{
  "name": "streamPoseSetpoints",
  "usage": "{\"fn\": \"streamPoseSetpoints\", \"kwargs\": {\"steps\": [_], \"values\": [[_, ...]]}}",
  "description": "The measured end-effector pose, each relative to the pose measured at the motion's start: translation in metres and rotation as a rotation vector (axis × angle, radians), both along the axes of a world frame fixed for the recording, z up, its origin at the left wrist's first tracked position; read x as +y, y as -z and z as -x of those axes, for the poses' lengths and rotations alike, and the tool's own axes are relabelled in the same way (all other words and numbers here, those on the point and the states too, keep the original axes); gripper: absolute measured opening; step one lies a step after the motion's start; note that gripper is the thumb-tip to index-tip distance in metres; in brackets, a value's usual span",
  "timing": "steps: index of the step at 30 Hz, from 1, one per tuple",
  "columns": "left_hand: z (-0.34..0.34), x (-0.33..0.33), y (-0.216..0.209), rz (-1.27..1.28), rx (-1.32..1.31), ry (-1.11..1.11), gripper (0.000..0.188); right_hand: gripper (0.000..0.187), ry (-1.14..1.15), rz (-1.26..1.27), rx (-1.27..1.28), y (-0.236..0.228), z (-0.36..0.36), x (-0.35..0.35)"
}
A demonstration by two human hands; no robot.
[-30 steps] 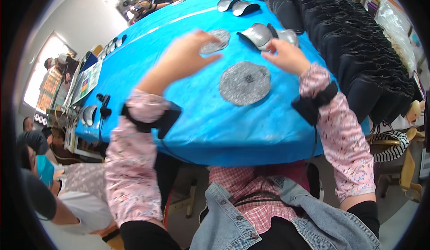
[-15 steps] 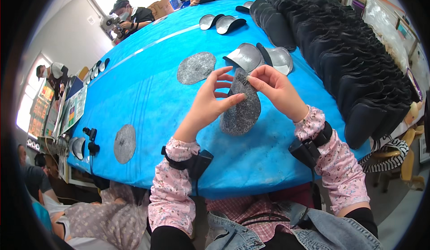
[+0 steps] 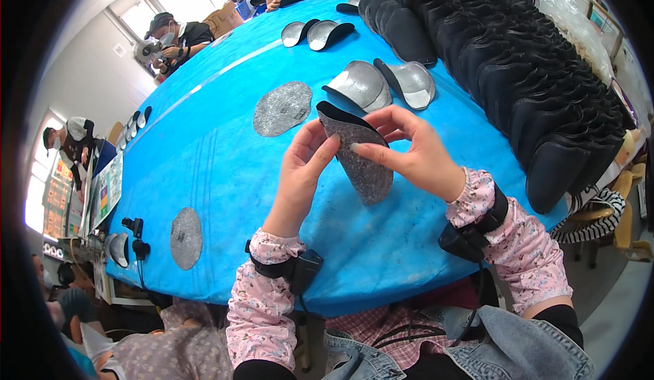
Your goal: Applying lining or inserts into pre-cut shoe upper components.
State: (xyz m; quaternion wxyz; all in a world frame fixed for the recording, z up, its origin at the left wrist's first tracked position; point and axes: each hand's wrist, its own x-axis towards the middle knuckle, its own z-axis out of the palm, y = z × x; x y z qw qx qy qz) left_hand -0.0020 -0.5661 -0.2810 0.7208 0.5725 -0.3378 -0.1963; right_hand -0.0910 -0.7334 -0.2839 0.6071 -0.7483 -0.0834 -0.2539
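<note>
Between my hands, above the blue-covered table, is a curved speckled grey pad [image 3: 361, 165] with a black inner face showing along its bent upper edge. My left hand [image 3: 308, 159] pinches its left side, thumb on the grey face and fingers behind. My right hand [image 3: 417, 154] grips the upper right, its thumb pressed on the grey face too. Just beyond, a flat speckled grey piece [image 3: 282, 109] lies on the table. Behind my right hand sit two curved black pads with shiny grey faces, one on the left [image 3: 361, 86] and one on the right [image 3: 411, 84].
Long rows of stacked black pads [image 3: 504, 67] fill the table's right side. Another flat grey piece [image 3: 186, 238] lies near left, by a small black device [image 3: 139, 247] with a cable. A pair of curved pads [image 3: 320, 34] sits farther back. Several people work around the table.
The pad has turned and bent so its black inner face now shows at the top. My right hand has shifted from its tip to its side; my left fingers have closed onto it.
</note>
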Motion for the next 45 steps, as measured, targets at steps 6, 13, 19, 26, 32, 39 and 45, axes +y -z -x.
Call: {"fn": "streamPoseSetpoints", "kwargs": {"steps": [6, 13, 19, 26, 32, 39, 45], "values": [[-0.016, 0.002, 0.012, 0.028, 0.012, 0.003, 0.057, 0.016, 0.144, -0.090, -0.104, -0.004, -0.005, -0.034], [-0.102, -0.035, 0.012, -0.201, 0.215, -0.122, 0.077, 0.018, 0.265, -0.463, -0.237, -0.009, -0.008, -0.082], [-0.124, -0.093, -0.037, -1.083, -1.275, 0.169, 0.113, 0.019, 0.253, -0.484, -0.297, -0.014, -0.008, -0.079], [-0.097, -0.086, -0.043, -1.278, -1.502, -0.006, 0.109, 0.015, 0.223, -0.473, -0.277, -0.017, -0.006, -0.077], [-0.007, 0.018, -0.072, -0.811, -0.949, -0.163, 0.091, 0.016, 0.106, -0.418, -0.323, -0.010, -0.011, -0.072], [0.080, 0.117, -0.039, -0.079, 0.121, -0.042, 0.082, 0.013, -0.819, -0.544, 0.228, -0.033, 0.051, 0.024], [0.116, 0.104, -0.019, -0.050, 0.472, -0.088, 0.080, 0.023, -0.842, -0.982, 0.321, -0.016, 0.072, 0.102]]}}
